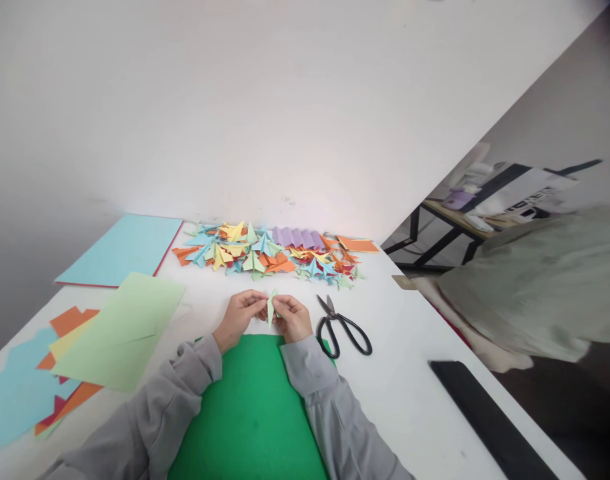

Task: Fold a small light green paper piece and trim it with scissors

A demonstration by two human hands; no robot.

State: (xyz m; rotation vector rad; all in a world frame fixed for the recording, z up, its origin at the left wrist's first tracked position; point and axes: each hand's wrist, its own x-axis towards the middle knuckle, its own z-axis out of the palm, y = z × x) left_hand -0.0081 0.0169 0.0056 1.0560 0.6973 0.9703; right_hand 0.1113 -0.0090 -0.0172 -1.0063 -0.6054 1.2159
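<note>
A small folded piece of light green paper (271, 309) is held upright between my two hands, above the far edge of a green sheet (249, 407). My left hand (241, 319) pinches it from the left with thumb and fingers. From the right, my right hand (293, 318) grips it the same way. Scissors (341, 323) with black handles lie on the table to the right of my right hand, blades slightly apart. Beyond my hands, along the wall, is a heap of folded paper planes (255, 260) in orange, yellow, blue and green.
A purple pleated paper (297, 238) and orange cards (357, 245) lie by the wall. At left are a stack of blue sheets (125, 250), a light green sheet (119, 333) and cut scraps (25, 387). A black strip (489, 420) lies at right. Another person (535, 287) is beyond the table's right edge.
</note>
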